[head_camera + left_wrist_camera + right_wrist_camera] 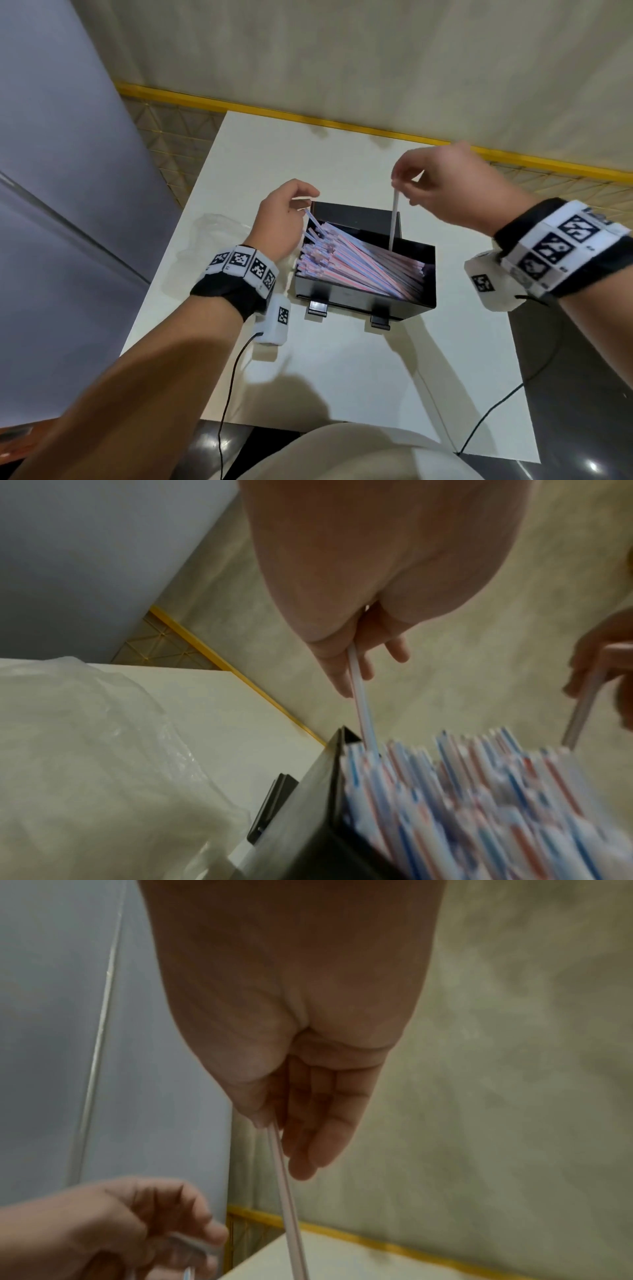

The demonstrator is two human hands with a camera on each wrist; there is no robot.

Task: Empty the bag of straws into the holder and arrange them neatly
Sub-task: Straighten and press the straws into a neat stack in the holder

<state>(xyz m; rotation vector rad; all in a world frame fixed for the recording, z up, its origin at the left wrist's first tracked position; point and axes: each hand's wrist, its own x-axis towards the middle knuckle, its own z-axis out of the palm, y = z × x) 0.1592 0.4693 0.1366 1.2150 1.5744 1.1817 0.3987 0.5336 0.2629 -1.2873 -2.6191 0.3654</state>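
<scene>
White table (342,377): each hand, left hand (279,219) and right hand (445,185), pinches one straw (holder (363,303) crowded); snagging neighbours could scatter them.

Head camera looks steeply down on the bench (342,359) from above. Each wrist camera peers close along its palm toward the far wall; both catch the other hand.

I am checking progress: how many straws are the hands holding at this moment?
2. The left hand pinches one straw at the holder's left end. The right hand pinches another straw, upright above the right end. Fingers may hide more.
</scene>
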